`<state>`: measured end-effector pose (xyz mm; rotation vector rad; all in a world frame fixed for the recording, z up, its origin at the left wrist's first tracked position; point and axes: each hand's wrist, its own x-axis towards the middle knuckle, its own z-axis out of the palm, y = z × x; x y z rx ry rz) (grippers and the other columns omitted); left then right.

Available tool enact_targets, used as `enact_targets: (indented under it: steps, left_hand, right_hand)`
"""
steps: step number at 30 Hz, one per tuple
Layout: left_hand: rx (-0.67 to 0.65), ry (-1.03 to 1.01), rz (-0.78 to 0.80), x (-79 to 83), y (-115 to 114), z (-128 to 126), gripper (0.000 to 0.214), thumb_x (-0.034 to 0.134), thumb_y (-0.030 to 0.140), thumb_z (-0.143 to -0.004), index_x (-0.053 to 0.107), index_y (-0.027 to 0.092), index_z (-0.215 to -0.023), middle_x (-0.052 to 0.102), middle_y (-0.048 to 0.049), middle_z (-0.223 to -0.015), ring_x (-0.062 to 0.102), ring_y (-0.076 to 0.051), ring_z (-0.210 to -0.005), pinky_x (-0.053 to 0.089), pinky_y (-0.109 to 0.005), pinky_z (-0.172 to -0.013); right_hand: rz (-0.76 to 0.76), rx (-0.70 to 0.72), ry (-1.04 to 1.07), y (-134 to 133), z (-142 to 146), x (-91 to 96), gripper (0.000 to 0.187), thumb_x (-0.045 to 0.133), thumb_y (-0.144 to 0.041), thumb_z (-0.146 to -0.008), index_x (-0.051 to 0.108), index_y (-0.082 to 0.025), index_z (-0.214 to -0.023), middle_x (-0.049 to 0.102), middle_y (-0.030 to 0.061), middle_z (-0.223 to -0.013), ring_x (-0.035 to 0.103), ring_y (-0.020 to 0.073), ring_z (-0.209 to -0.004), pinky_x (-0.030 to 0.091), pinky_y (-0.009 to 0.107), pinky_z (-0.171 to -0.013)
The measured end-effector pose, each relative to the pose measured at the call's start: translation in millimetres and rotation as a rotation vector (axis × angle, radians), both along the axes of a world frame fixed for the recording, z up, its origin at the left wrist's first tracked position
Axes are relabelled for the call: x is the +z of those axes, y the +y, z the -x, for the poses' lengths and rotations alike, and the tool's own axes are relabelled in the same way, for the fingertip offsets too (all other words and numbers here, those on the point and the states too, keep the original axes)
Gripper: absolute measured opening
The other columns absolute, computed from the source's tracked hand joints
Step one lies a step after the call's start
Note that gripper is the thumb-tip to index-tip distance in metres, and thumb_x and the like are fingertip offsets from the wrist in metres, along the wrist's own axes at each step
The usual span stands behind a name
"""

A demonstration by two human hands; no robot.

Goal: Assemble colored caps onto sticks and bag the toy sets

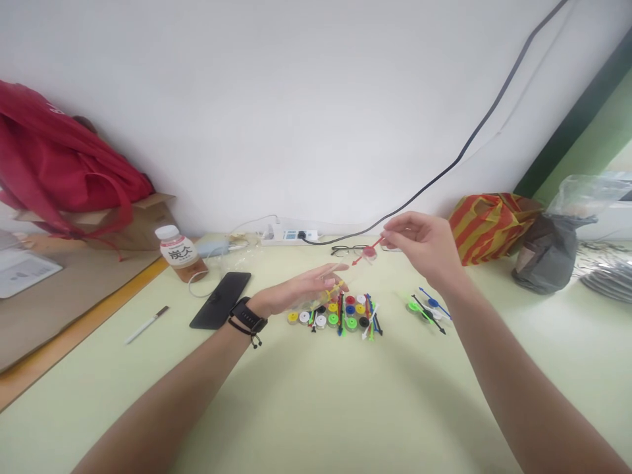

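Note:
Raised above the table, my right hand (pixel 425 245) pinches one end of a red arrow spinner (pixel 369 252) with a round base. My left hand (pixel 309 284) is curled around what looks like a clear plastic bag, with a yellow arrow (pixel 336 288) at its fingers; whether the arrow lies inside the bag is hard to see. Below it, several round suction-cup bases (pixel 351 323) in green, white, yellow, black, red and blue stand in rows. Loose coloured arrows (pixel 368 317) lie among them. To the right is a small group of assembled arrow spinners (pixel 428 309).
A black phone (pixel 220 301), a drink bottle (pixel 178 253) and a pen-like stick (pixel 147 324) lie left. Eyeglasses (pixel 348 250) and a power strip (pixel 289 237) are along the wall. At right stand a striped bag (pixel 486 227) and a grey bag (pixel 548 253).

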<state>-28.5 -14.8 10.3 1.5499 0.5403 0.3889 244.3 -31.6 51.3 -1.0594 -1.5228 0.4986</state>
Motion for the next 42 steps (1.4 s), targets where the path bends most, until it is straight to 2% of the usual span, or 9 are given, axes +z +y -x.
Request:
enact_targets:
  steps: [10, 14, 19, 25, 29, 31, 34, 37, 42]
  left_hand:
    - [-0.012, -0.096, 0.04, 2.1, -2.7, -3.4, 0.062, 0.059, 0.047, -0.099, 0.044, 0.028, -0.155, 0.054, -0.0146, -0.139, 0.054, -0.028, -0.122, 0.042, -0.042, -0.101]
    - [-0.011, -0.09, 0.058, 2.2, -3.2, -4.4, 0.064, 0.061, 0.048, -0.097, 0.043, 0.031, -0.155, 0.056, -0.012, -0.133, 0.054, -0.026, -0.118, 0.042, -0.04, -0.098]
    - [-0.032, -0.082, 0.045, 3.7, -2.5, -4.4, 0.063, 0.06, 0.049, -0.098, 0.043, 0.03, -0.155, 0.057, -0.0111, -0.128, 0.054, -0.025, -0.115, 0.042, -0.038, -0.095]
    - [0.002, -0.003, -0.011, 3.8, 0.3, -1.3, 0.062, 0.055, 0.053, -0.099, 0.043, 0.029, -0.156, 0.06, -0.0129, -0.134, 0.055, -0.027, -0.118, 0.042, -0.038, -0.095]
    - [-0.01, -0.022, 0.014, 1.8, 1.8, -0.2, 0.066, 0.051, 0.055, -0.1, 0.036, 0.029, -0.16, 0.061, -0.0137, -0.134, 0.056, -0.028, -0.119, 0.043, -0.04, -0.095]
    - [-0.009, -0.014, 0.008, 2.0, 1.7, 0.9, 0.068, 0.053, 0.054, -0.1, 0.033, 0.031, -0.161, 0.059, -0.0133, -0.138, 0.056, -0.028, -0.122, 0.043, -0.042, -0.099]
    - [0.002, 0.04, -0.05, 4.7, 0.0, 2.6, 0.073, 0.064, 0.046, -0.097, 0.032, 0.034, -0.161, 0.052, -0.0106, -0.151, 0.049, -0.03, -0.136, 0.038, -0.044, -0.11]
    - [-0.013, 0.079, -0.116, 8.8, -3.1, 2.2, 0.073, 0.067, 0.041, -0.097, 0.031, 0.035, -0.16, 0.048, -0.0089, -0.155, 0.045, -0.029, -0.143, 0.036, -0.046, -0.115]
    - [-0.036, 0.072, -0.233, 13.4, -8.9, -3.1, 0.067, 0.066, 0.043, -0.097, 0.038, 0.033, -0.157, 0.054, -0.0111, -0.148, 0.051, -0.031, -0.135, 0.042, -0.046, -0.109]
  right_hand:
    - [0.103, 0.074, -0.057, 5.9, 26.7, -22.3, 0.014, 0.077, -0.033, -0.079, 0.076, -0.02, -0.084, 0.08, 0.0069, -0.089, 0.076, 0.0253, -0.088, 0.057, 0.036, -0.078]
    - [0.133, 0.137, -0.088, 7.8, 30.9, -25.8, 0.017, 0.079, -0.036, -0.078, 0.075, -0.02, -0.082, 0.08, 0.0065, -0.089, 0.075, 0.0252, -0.089, 0.056, 0.042, -0.089]
    - [0.132, 0.143, -0.146, 8.0, 28.3, -24.0, 0.024, 0.079, -0.043, -0.08, 0.074, -0.02, -0.081, 0.078, 0.0055, -0.088, 0.073, 0.0241, -0.089, 0.054, 0.042, -0.092]
    - [0.072, 0.196, -0.303, -1.8, 18.6, -7.9, 0.049, 0.045, -0.056, -0.103, 0.078, -0.023, -0.085, 0.076, 0.0061, -0.101, 0.067, 0.022, -0.094, 0.049, 0.035, -0.081]
    - [0.011, 0.351, -0.441, -2.8, 7.4, -1.4, 0.02, 0.072, -0.045, -0.088, 0.078, -0.026, -0.088, 0.075, 0.0039, -0.099, 0.066, 0.0223, -0.094, 0.048, 0.034, -0.082]
    - [0.015, 0.399, -0.445, -2.5, 1.3, 0.1, 0.015, 0.074, -0.04, -0.087, 0.077, -0.026, -0.084, 0.075, 0.0033, -0.093, 0.066, 0.023, -0.094, 0.049, 0.036, -0.086]
    - [0.073, 0.474, -0.471, -4.9, -5.9, 3.7, 0.019, 0.07, -0.043, -0.09, 0.079, -0.027, -0.086, 0.075, 0.0044, -0.097, 0.067, 0.0244, -0.1, 0.051, 0.038, -0.091]
    - [0.116, 0.499, -0.559, -9.7, -7.5, 7.8, 0.025, 0.07, -0.05, -0.091, 0.081, -0.032, -0.104, 0.074, 0.005, -0.112, 0.066, 0.0266, -0.11, 0.051, 0.041, -0.097]
    - [0.151, 0.638, -0.637, -14.4, -0.9, 6.5, 0.032, 0.077, -0.048, -0.086, 0.078, -0.042, -0.117, 0.073, 0.0004, -0.127, 0.042, 0.0328, -0.147, 0.029, 0.057, -0.121]
